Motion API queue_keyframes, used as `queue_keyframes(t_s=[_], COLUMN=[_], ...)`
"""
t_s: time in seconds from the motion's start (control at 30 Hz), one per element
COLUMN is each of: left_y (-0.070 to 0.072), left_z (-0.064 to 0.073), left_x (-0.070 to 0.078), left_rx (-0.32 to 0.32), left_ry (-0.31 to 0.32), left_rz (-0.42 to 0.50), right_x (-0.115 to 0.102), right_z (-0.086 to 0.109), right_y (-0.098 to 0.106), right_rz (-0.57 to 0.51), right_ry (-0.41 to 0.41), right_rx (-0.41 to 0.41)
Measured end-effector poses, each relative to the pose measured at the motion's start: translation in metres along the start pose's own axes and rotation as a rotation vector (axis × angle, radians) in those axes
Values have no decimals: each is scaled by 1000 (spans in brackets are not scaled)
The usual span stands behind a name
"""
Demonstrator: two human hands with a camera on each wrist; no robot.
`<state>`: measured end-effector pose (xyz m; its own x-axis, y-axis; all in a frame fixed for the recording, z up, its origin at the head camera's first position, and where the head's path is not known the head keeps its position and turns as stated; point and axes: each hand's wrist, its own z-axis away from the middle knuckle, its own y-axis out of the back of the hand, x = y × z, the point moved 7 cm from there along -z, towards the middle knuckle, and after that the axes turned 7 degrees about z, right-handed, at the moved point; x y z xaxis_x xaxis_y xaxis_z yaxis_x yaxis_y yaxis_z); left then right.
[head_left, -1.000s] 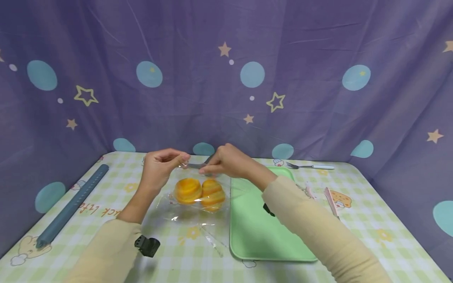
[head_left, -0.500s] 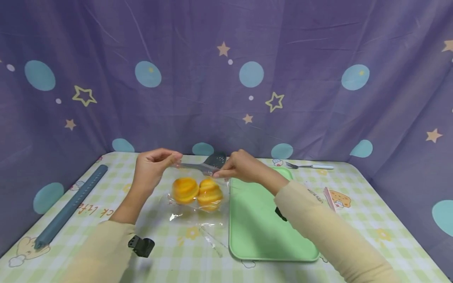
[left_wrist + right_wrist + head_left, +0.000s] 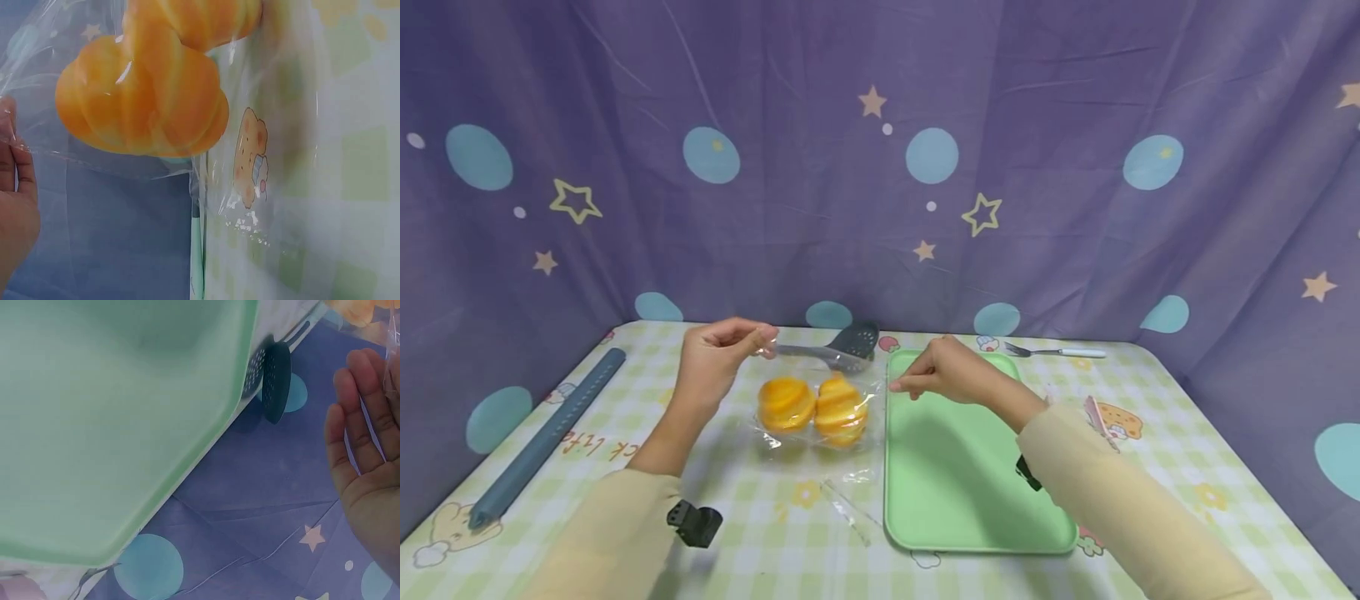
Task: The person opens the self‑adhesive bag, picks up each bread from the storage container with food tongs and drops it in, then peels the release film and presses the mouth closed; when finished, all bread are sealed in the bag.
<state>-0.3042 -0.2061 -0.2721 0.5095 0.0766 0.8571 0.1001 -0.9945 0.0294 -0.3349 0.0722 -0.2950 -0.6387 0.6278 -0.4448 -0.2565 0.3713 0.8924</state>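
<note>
A clear plastic bag hangs over the table with two ridged orange-yellow bread rolls inside. My left hand pinches its upper left corner between thumb and fingers. My right hand, over the left part of the green tray, has thumb and index finger together at the bag's right edge. In the right wrist view, clear plastic shows at the fingertips of that hand, while the other fingers are extended. The rolls fill the upper part of the left wrist view.
Behind the bag lies a dark slotted spoon. A fork with a pale handle lies at the back right, and a pink object right of the tray. A long teal bar lies at left, a clear strip in front.
My right hand has moved right and toward me, over the tray, uncovering the slotted spoon. My left hand has shifted slightly left, and the bag with its rolls has moved a little left too.
</note>
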Motion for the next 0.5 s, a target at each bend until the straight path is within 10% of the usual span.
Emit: queue_keyframes(t_s=[0.5], left_y=[3], left_z=[0], left_x=[-9], left_rx=[2], left_ry=[9], left_rz=[144], right_x=[10], right_z=[20], right_y=[-6], right_rz=[-210], right_ry=[-1], right_rx=[144])
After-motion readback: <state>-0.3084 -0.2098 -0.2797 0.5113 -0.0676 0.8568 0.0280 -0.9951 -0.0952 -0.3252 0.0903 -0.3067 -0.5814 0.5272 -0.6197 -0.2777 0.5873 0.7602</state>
